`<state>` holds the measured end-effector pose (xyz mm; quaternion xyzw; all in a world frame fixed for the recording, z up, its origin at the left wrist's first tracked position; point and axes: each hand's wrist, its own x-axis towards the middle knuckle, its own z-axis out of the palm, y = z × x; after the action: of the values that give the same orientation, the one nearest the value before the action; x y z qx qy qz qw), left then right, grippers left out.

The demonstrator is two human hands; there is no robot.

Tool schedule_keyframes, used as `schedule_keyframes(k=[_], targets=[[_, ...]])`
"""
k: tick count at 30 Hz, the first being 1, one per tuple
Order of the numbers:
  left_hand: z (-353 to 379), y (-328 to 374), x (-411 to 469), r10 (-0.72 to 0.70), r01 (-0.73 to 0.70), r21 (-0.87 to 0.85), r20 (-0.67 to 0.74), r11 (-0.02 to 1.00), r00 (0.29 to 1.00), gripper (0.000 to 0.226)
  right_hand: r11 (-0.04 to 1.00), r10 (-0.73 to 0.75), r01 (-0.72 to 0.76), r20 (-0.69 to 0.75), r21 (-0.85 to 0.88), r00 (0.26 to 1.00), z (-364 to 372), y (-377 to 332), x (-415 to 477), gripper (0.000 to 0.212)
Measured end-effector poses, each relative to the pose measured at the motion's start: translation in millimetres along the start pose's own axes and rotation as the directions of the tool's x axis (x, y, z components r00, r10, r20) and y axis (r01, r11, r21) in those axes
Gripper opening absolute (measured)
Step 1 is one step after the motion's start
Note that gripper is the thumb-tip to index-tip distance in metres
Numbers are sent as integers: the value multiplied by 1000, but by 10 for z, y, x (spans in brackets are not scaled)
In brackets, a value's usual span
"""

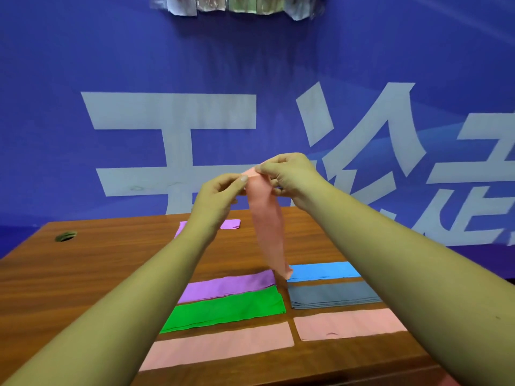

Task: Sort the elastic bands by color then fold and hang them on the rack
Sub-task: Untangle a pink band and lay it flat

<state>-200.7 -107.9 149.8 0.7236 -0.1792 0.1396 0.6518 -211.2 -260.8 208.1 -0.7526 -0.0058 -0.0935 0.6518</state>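
The left hand [220, 196] and right hand [289, 176] pinch the top of a held pink band [269, 232], fingertips almost meeting. The band hangs slack from the grip, and its lower end reaches the gap between the purple stack [228, 285] and the blue stack [323, 271] on the wooden table [111, 263]. Below the grip, leftward, lie the green stack [225, 310] and the left pink stack [220, 348]; rightward, the grey stack [331, 295] and the right pink stack [348, 323]. A lone purple band [230, 224] lies under the left wrist. Behind the grip is a blue wall [83, 65]
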Motion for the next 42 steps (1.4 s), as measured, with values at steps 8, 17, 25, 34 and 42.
schedule_keyframes(k=[8, 17, 25, 34, 42], targets=[[-119, 149, -46, 22, -22, 28, -5, 999, 1000, 19, 999, -52, 52, -17, 2, 999, -15, 40, -142, 10], [-142, 151, -82, 16, -17, -27, -32, 999, 999, 13, 1000, -30, 29, 91, 10, 995, 55, 19, -196, 18], [-194, 146, -58, 99, -99, 72, 4, 993, 995, 12, 998, -49, 53, 99, -35, 994, -12, 88, -235, 38], [-182, 92, -78, 61, -64, 81, 34, 995, 998, 12, 828, -264, 312, 166, -465, 950, -26, 40, -193, 11], [-132, 54, -123, 38, -33, -47, 102, 998, 994, 3, 802, -249, 347, 257, -486, 934, -21, 91, -181, 16]])
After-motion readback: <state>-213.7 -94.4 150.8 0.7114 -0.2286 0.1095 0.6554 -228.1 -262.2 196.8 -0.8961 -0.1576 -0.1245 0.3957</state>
